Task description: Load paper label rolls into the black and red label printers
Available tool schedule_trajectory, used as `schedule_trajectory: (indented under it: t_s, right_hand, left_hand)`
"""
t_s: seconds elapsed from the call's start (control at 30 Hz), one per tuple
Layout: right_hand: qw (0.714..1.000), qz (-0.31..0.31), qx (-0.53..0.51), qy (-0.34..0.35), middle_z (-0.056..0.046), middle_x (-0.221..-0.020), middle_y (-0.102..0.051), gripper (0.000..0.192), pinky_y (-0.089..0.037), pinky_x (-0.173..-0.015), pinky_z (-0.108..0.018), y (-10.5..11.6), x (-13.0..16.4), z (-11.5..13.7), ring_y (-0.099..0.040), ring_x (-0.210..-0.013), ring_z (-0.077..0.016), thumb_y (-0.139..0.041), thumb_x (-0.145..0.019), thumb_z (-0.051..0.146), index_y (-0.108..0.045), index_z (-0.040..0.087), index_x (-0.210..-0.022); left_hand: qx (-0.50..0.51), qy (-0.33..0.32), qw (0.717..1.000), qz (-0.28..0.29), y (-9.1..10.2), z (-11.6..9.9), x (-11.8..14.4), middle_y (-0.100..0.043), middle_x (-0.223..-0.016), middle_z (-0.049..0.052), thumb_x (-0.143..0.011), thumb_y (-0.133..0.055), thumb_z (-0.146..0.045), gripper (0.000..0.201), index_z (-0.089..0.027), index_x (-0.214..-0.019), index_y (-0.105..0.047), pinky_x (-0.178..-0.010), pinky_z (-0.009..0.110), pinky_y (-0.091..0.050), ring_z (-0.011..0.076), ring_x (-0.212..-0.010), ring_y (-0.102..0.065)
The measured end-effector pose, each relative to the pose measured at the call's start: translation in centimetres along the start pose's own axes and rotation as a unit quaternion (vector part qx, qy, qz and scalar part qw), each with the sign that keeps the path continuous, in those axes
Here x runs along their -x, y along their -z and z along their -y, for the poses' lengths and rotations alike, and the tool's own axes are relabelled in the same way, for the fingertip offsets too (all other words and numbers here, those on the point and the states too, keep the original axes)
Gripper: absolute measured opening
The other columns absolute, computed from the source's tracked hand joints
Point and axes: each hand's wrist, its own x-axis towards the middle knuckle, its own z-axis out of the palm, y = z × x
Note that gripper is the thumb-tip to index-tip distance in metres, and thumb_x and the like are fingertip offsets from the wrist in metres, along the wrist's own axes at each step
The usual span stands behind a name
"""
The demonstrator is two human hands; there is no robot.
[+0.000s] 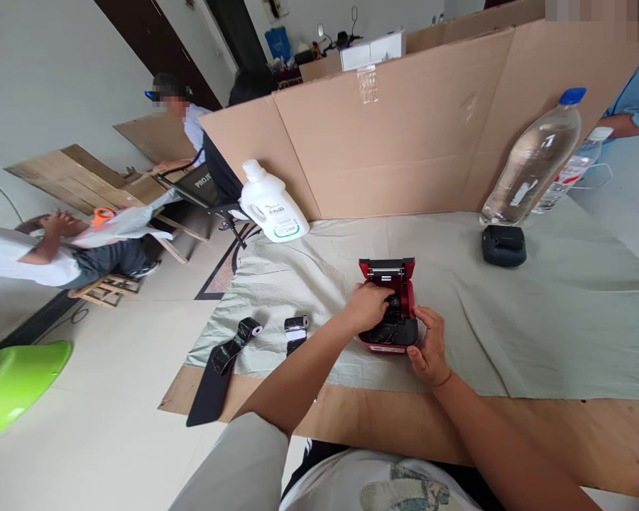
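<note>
A small red printer [388, 273] with its lid open lies on the grey-green cloth [511, 312] in front of me. My left hand [368, 305] reaches into its open black compartment, fingers curled over something dark inside that I cannot make out. My right hand [430, 345] grips the printer's right front corner, thumb against its side. Two black-wrapped rolls lie to the left on the cloth: one roll [248, 331] trails a long black strip over the table edge, the other roll [297, 328] stands nearer the printer.
A white detergent jug [271, 204] stands at the back left. A large clear water bottle [532, 160] and a small black device [503, 245] sit at the back right. A cardboard wall [405, 121] closes the far side. Other people sit at the left.
</note>
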Motion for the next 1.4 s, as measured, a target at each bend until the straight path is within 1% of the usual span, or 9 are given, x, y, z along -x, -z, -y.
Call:
schedule_trajectory:
  t_s: [0.23,0.4,0.57,0.73,0.9,1.07,1.17,1.33,1.4]
  right_hand:
    - [0.999,0.029,0.007,0.013,-0.013,-0.128,-0.049,0.057,-0.042,-0.098,-0.058,0.0,-0.1,0.0,-0.048,-0.119,-0.0326,-0.037,-0.092,0.060,-0.040,0.024,-0.136]
    - [1.000,0.026,0.000,0.013,-0.013,-0.128,-0.049,0.057,-0.042,-0.099,-0.057,0.0,-0.2,0.0,-0.048,-0.118,-0.0322,-0.040,-0.091,0.060,-0.041,0.023,-0.135]
    - [1.000,0.030,0.001,0.007,-0.013,-0.128,-0.049,0.057,-0.042,-0.099,-0.058,0.0,0.0,-0.1,-0.048,-0.118,-0.0326,-0.042,-0.090,0.059,-0.042,0.023,-0.134]
    - [1.000,0.030,-0.003,0.008,-0.014,-0.127,-0.051,0.052,-0.041,-0.099,-0.057,0.1,-0.1,-0.1,-0.048,-0.117,-0.0324,-0.047,-0.091,0.052,-0.045,0.022,-0.133]
    - [0.999,0.029,0.005,0.015,-0.014,-0.126,-0.051,0.052,-0.041,-0.098,-0.056,0.0,-0.2,0.0,-0.049,-0.116,-0.0323,-0.046,-0.091,0.051,-0.046,0.020,-0.132]
    - [1.000,0.021,0.009,0.022,-0.015,-0.124,-0.053,0.052,-0.041,-0.097,-0.056,-0.1,-0.1,-0.1,-0.049,-0.116,-0.0327,-0.048,-0.090,0.051,-0.048,0.018,-0.130]
    - [0.999,0.019,0.014,0.025,-0.015,-0.124,-0.054,0.051,-0.041,-0.096,-0.055,-0.2,-0.1,-0.1,-0.049,-0.115,-0.0326,-0.048,-0.091,0.050,-0.049,0.018,-0.130]
    - [0.999,0.023,0.018,0.026,-0.015,-0.124,-0.054,0.051,-0.041,-0.096,-0.055,-0.1,-0.2,0.0,-0.050,-0.115,-0.0325,-0.046,-0.091,0.051,-0.049,0.018,-0.130]
    - [0.999,0.024,0.019,0.021,-0.016,-0.124,-0.054,0.052,-0.041,-0.096,-0.055,-0.1,-0.2,0.0,-0.049,-0.115,-0.0326,-0.046,-0.091,0.052,-0.048,0.018,-0.130]
  left_hand:
    - [-0.010,0.020,1.000,0.018,-2.0,-0.3,-2.1,-0.071,-0.084,0.016,-0.065,-0.068,-0.019,0.002,-0.020,-0.064,-0.067,-0.108,0.053,-0.022,0.0415,-0.116,-0.051]
    - [-0.057,0.038,0.998,-0.010,-1.0,-1.9,-1.3,-0.068,-0.096,0.013,-0.060,-0.067,-0.014,0.028,-0.018,-0.088,-0.072,-0.101,0.050,-0.036,0.0362,-0.104,-0.057]
    - [0.175,0.019,0.984,-0.032,1.4,-1.3,2.4,-0.066,-0.101,0.007,-0.065,-0.063,-0.019,0.035,-0.019,-0.100,-0.069,-0.088,0.036,-0.047,0.0238,-0.094,-0.060]
    - [0.389,0.112,0.914,0.017,6.7,4.7,7.7,-0.069,-0.087,0.005,-0.069,-0.065,-0.033,0.037,-0.016,-0.101,-0.071,-0.070,0.031,-0.048,0.0203,-0.076,-0.062]
    - [0.289,0.214,0.933,-0.009,12.2,11.8,13.5,-0.071,-0.092,0.006,-0.063,-0.069,-0.035,0.041,-0.017,-0.100,-0.070,-0.071,0.030,-0.050,0.0239,-0.082,-0.064]
    - [0.035,0.331,0.942,0.047,12.3,16.0,16.8,-0.070,-0.102,0.007,-0.062,-0.064,-0.024,0.036,-0.018,-0.097,-0.065,-0.087,0.035,-0.049,0.0282,-0.102,-0.063]
    - [-0.098,0.345,0.930,0.078,11.0,16.4,16.9,-0.069,-0.106,0.008,-0.065,-0.063,-0.020,0.036,-0.019,-0.100,-0.066,-0.089,0.035,-0.048,0.0282,-0.105,-0.063]
    - [-0.190,0.258,0.947,-0.002,8.7,14.5,14.7,-0.064,-0.117,0.009,-0.072,-0.058,-0.013,0.043,-0.019,-0.115,-0.063,-0.098,0.037,-0.044,0.0266,-0.114,-0.056]
    - [-0.206,0.232,0.950,0.010,7.6,13.8,13.6,-0.063,-0.122,0.008,-0.071,-0.058,-0.011,0.049,-0.021,-0.120,-0.061,-0.100,0.042,-0.042,0.0289,-0.118,-0.053]
